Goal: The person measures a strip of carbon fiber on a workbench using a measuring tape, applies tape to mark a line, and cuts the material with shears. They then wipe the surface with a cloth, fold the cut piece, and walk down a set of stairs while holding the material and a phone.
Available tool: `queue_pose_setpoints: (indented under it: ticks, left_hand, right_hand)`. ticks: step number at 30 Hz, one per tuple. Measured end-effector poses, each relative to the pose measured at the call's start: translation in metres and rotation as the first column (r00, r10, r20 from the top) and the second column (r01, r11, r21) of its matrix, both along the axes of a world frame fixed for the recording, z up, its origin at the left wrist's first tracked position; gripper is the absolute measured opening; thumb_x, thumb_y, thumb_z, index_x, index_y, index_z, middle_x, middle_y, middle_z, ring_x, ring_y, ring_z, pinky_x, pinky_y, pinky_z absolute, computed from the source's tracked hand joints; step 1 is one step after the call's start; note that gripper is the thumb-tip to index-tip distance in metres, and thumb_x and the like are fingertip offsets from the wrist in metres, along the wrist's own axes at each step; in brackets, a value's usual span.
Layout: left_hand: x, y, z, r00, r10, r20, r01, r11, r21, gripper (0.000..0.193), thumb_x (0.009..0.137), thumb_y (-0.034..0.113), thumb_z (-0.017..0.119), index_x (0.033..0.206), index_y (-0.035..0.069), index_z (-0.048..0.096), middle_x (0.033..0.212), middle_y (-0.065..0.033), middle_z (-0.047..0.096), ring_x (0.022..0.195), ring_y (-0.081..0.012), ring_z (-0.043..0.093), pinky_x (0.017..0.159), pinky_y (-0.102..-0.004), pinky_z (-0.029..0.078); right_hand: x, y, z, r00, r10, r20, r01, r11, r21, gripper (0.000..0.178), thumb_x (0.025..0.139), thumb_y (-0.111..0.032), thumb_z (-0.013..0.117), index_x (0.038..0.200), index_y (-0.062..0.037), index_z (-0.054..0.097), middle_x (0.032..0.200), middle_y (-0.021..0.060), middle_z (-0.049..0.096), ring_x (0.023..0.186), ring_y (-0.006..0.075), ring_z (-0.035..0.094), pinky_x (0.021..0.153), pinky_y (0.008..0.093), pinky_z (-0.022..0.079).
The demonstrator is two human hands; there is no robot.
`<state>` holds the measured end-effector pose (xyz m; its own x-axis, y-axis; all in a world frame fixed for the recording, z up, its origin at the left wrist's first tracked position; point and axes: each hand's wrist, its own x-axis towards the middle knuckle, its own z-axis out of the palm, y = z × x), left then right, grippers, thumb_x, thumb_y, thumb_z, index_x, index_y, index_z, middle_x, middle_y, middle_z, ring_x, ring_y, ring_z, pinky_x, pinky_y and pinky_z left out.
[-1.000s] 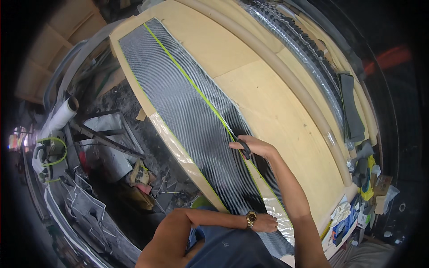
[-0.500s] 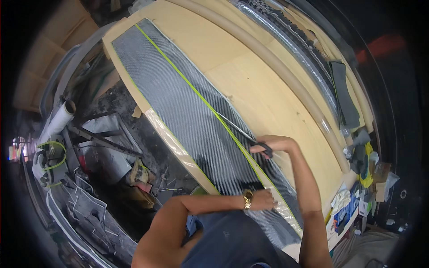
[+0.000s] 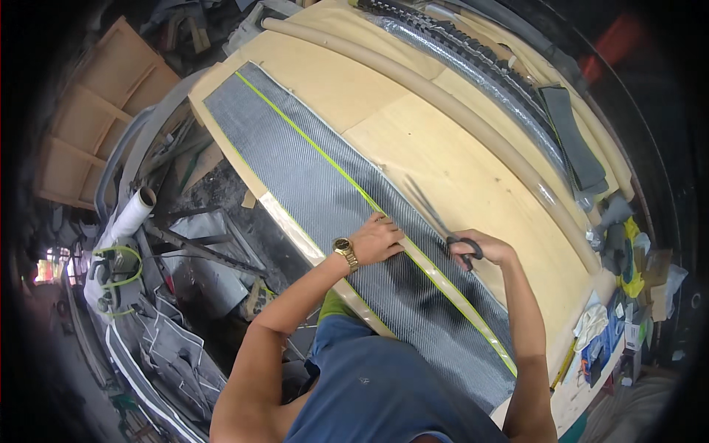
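A long dark grey woven fabric sheet [image 3: 310, 188] with a bright green line along it lies lengthwise on the board. From its middle toward me, a slit parts it along the line, and the pale surface shows through the gap [image 3: 439, 280]. At the slit's far end my left hand [image 3: 377, 240], a gold watch on its wrist, has its fingers curled on the fabric's edge. My right hand [image 3: 480, 249] grips black-handled scissors [image 3: 436, 214]. Their blades are parted and point away from me, over the fabric's right edge, apart from the slit.
The pale board [image 3: 384, 129] bears a long cardboard tube [image 3: 436, 88], a clear-wrapped roll [image 3: 473, 70] and a dark grey strip [image 3: 572, 140]. At the left stand a white roll [image 3: 133, 214] and a heap of grey scraps [image 3: 173, 340]. Gloves and boxes [image 3: 602, 340] crowd the right corner.
My left hand has moved away from me along the slit, up to its far end. The scissors have come out of the fabric to the right, and their blades have opened.
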<state>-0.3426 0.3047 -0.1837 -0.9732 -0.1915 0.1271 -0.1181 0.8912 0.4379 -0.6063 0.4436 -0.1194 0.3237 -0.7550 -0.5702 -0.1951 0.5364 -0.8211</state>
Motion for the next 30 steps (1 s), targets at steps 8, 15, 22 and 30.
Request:
queue_pose_setpoints:
  ticks: [8,15,22,30]
  left_hand:
    - [0.029,-0.026,-0.012,0.992,-0.066,-0.109,0.067,0.998,-0.001,0.014,0.081,0.015,0.061,0.092,0.008,0.064,0.091,-0.0035,0.063,0.094,-0.0193,0.058,0.085,-0.0327,0.04]
    - [0.034,-0.038,-0.01,0.979,-0.181,-0.095,0.193,0.972,0.138,0.018,0.079,0.01,0.054,0.095,0.005,0.062,0.098,-0.0041,0.061,0.1,-0.0195,0.056,0.09,-0.0339,0.04]
    - [0.044,-0.043,-0.01,0.967,-0.21,-0.145,0.24,0.941,0.237,0.021,0.081,0.011,0.053,0.1,0.008,0.06,0.11,-0.0046,0.061,0.11,-0.0206,0.054,0.093,-0.0356,0.039]
    - [0.079,-0.06,-0.011,0.948,-0.048,-0.316,0.139,0.952,0.274,0.023,0.077,0.01,0.06,0.1,0.007,0.059,0.124,-0.0118,0.057,0.117,-0.0266,0.053,0.095,-0.0396,0.042]
  right_hand:
    - [0.037,-0.042,-0.023,0.989,0.131,0.065,-0.144,0.955,0.261,0.046,0.085,-0.051,0.063,0.08,-0.0053,0.058,0.066,0.0015,0.058,0.061,0.0107,0.056,0.057,0.024,0.041]
    - [0.052,-0.07,-0.012,0.994,0.095,0.049,-0.107,0.907,0.407,0.042,0.086,-0.047,0.063,0.077,-0.0059,0.057,0.061,-0.0004,0.054,0.055,0.0087,0.053,0.051,0.0232,0.038]
    - [0.09,-0.133,-0.034,0.996,0.093,-0.018,-0.084,0.956,0.282,0.052,0.084,-0.054,0.064,0.078,-0.0035,0.055,0.065,0.0032,0.055,0.061,0.0119,0.055,0.054,0.0261,0.042]
    - [0.115,-0.148,-0.054,0.996,-0.009,-0.093,0.029,0.975,0.219,0.052,0.08,-0.055,0.07,0.076,-0.0057,0.053,0.062,0.0018,0.052,0.059,0.0106,0.054,0.052,0.026,0.041]
